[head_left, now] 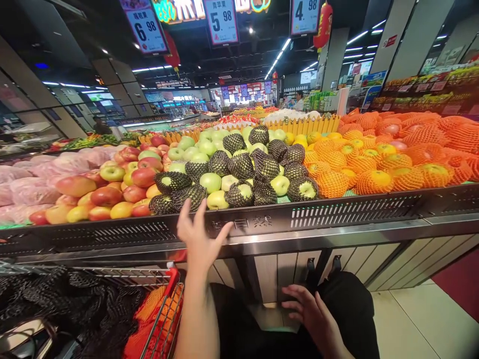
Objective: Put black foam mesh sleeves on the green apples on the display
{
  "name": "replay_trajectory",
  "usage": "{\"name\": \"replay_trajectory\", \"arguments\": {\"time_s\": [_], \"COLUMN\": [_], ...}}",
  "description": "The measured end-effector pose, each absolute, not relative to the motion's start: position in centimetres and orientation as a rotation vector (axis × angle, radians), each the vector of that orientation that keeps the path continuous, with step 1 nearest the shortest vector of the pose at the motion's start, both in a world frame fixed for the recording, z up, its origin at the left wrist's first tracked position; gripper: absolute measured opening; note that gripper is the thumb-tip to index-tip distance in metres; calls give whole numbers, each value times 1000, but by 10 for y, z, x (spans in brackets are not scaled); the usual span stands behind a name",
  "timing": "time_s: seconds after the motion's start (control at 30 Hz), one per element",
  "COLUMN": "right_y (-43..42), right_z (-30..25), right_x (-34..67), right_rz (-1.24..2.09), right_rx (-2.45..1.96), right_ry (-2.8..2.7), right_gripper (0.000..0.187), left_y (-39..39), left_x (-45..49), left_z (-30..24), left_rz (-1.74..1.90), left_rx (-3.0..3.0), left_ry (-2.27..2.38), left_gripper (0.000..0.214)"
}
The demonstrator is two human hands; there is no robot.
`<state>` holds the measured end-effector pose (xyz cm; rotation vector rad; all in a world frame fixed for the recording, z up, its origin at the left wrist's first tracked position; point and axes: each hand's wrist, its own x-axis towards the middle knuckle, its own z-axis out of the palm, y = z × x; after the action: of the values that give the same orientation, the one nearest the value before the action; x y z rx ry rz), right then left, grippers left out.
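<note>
My left hand [199,235] is raised with fingers spread and holds nothing. It hovers at the front edge of the fruit stand [337,212], just below green apples in black foam nets [239,172]. The nearest fruit is a bare green apple [217,200] and a netted one [186,195]. My right hand [313,311] hangs low over my dark trousers, fingers loosely apart and empty.
Red and yellow apples [112,189] lie left of the green ones; fruit in orange nets [377,164] lies right. A red shopping cart [164,309] at lower left holds black and orange nets. Price signs [221,21] hang overhead. A person [298,100] stands far back.
</note>
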<state>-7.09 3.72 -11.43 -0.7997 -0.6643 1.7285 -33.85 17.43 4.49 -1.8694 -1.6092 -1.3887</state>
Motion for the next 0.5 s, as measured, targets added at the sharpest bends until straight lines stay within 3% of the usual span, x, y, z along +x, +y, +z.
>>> {"name": "replay_trajectory", "arguments": {"time_s": [0.2,0.5], "right_y": [37,40], "right_z": [-111,-115], "right_x": [-66,-79], "right_rz": [1746,1886], "right_rx": [-888,-916], "right_ry": [-633,-670], "right_gripper": [60,65], "left_y": [115,94], "left_x": [-469,-565], "left_z": [0,-42], "left_rz": [-1588,-821], "left_rx": [-1024,-453], "left_ry": [-1896,-2802], "left_gripper": [47,39]}}
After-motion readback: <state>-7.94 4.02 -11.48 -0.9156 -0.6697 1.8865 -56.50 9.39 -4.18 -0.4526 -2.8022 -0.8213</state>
